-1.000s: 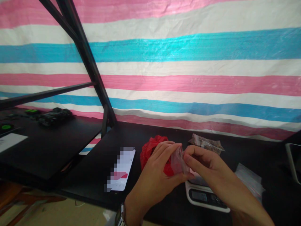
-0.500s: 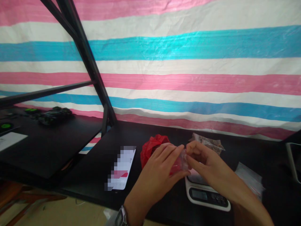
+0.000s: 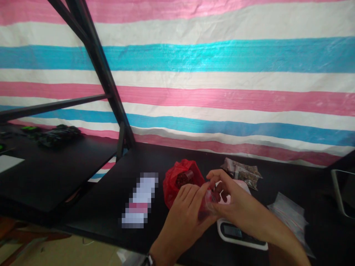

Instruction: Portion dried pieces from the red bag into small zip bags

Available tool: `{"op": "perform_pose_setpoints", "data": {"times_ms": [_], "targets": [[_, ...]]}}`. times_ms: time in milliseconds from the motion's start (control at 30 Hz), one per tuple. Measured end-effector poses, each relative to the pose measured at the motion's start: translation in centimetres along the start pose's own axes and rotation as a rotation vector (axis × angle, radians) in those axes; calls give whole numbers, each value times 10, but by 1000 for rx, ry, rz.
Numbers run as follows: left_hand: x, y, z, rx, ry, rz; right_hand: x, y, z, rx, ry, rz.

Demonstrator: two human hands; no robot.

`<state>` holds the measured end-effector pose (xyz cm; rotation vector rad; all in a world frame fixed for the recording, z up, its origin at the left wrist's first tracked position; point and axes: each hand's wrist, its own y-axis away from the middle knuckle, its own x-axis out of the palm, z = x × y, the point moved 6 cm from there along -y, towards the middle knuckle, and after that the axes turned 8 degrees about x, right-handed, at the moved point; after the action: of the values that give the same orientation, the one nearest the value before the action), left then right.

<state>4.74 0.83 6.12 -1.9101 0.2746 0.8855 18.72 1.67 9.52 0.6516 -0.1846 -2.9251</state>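
Note:
A small clear plastic zip bag (image 3: 210, 201) is held between my two hands over the front of a digital scale. My left hand (image 3: 185, 210) wraps round the bag from the left, back of the hand upward. My right hand (image 3: 238, 201) has curled fingers and its thumb at the bag's mouth. Behind my left hand sits a crumpled red plastic bag (image 3: 169, 188), its mouth wide, with brown pieces (image 3: 181, 180) and a small clear cup-like piece (image 3: 189, 175) inside. The white scale (image 3: 241, 242) lies partly hidden under my right hand and forearm.
Clear bags filled with brown bits (image 3: 246, 174) lie behind the scale. Flat clear zip bags (image 3: 290, 214) are to the right, near a dark framed device (image 3: 342, 192). A phone (image 3: 142, 197) lies left. A black metal frame (image 3: 104, 74) and striped sheet (image 3: 222, 55) stand behind the black table (image 3: 105, 199).
My right hand has shifted a little left and its fingers have spread at the clear bag's mouth. Both hands sit slightly lower, so the red bag's contents now show.

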Motion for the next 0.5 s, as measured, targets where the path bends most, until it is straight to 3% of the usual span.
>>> {"op": "perform_pose_setpoints", "data": {"times_ms": [133, 233, 300, 367, 433, 500], "targets": [[7, 17, -3, 8, -40, -33, 8, 8, -1, 33, 55, 159], [6, 26, 1, -60, -20, -98, 11, 5, 1, -37, 53, 231], [0, 32, 13, -180, 13, -161, 11, -8, 2, -127, 38, 160], [-8, 38, 30, -361, 56, -219, 9, -29, -2, -163, 50, -30], [-14, 46, 45, -554, 79, -243, 12, -52, -13, -106, 156, -232], [-15, 53, 53, -702, 86, -200, 25, -71, -21, -63, 391, -297]]}}
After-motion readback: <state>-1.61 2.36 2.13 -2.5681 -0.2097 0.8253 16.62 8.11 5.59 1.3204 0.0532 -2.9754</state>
